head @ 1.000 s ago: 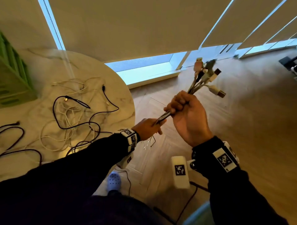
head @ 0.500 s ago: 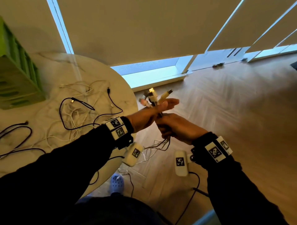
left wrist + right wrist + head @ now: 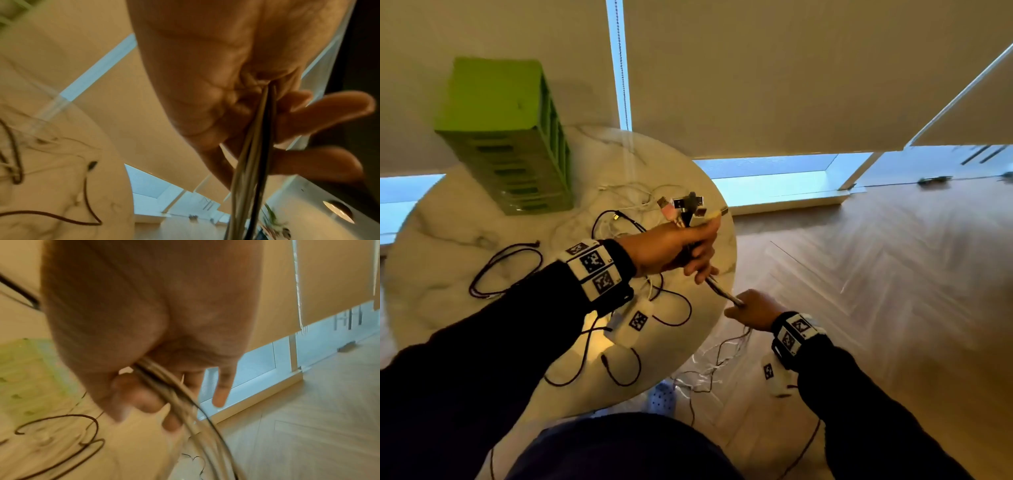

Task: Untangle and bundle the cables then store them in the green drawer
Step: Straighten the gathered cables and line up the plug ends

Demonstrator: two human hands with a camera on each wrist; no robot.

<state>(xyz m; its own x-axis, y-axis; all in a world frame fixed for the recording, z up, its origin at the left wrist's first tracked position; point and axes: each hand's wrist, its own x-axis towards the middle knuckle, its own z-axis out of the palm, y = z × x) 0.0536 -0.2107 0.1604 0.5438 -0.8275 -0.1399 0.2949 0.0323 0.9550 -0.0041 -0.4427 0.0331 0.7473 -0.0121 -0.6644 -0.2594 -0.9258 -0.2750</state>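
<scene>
Over the tabletop (image 3: 448,274) edge, past the green drawer (image 3: 517,137) at far left, I have my left hand (image 3: 671,250) gripping the cables (image 3: 717,287) below their plugs and my right hand (image 3: 753,308) closed lower down, so bundling is underway, and coiling the slack comes next.

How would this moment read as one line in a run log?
left hand: grips cable bundle near plugs | right hand: grips it lower | green drawer: closed, on table

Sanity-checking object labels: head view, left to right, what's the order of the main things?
Green drawer unit → dark cable loop on the table → left hand gripping the cable bundle → right hand holding the bundle lower down.
</scene>
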